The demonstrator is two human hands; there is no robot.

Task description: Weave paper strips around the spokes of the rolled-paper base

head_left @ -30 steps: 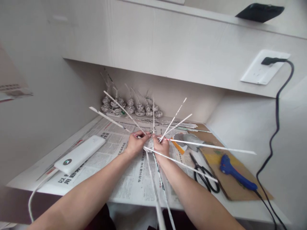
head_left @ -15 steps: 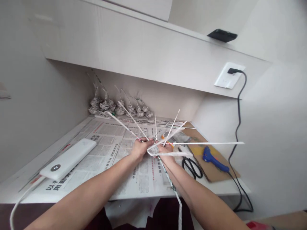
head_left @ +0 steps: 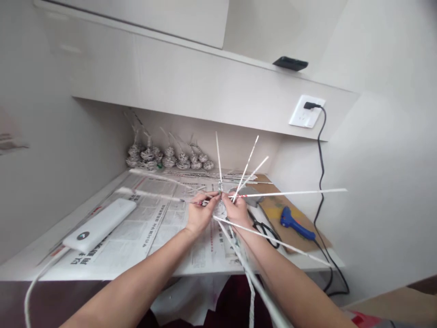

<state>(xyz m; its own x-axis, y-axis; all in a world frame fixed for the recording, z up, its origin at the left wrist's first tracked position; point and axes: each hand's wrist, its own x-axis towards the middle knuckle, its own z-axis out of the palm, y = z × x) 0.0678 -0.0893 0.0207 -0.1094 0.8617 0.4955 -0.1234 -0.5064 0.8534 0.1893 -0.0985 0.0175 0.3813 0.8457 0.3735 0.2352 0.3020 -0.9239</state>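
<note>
Between my two hands is a small woven paper piece, with several rolled paper sticks fanning out of it. My left hand is closed on its left side, thumb and fingers pinched near the middle. My right hand grips the right side, its thumb close to the left one. One white paper stick points right, and another paper stick crosses over my right wrist. A long strip hangs down over the table edge. The woven part is mostly covered by my fingers.
Newspaper covers the table. Several woven gourd shapes stand along the back. A white box-like device with a cable lies left. Black scissors, a cardboard sheet and a blue glue gun lie right.
The woven piece has turned in my hands, and its sticks have swung round: the left ones lie lower, and one now crosses my right wrist. The view has shifted slightly.
</note>
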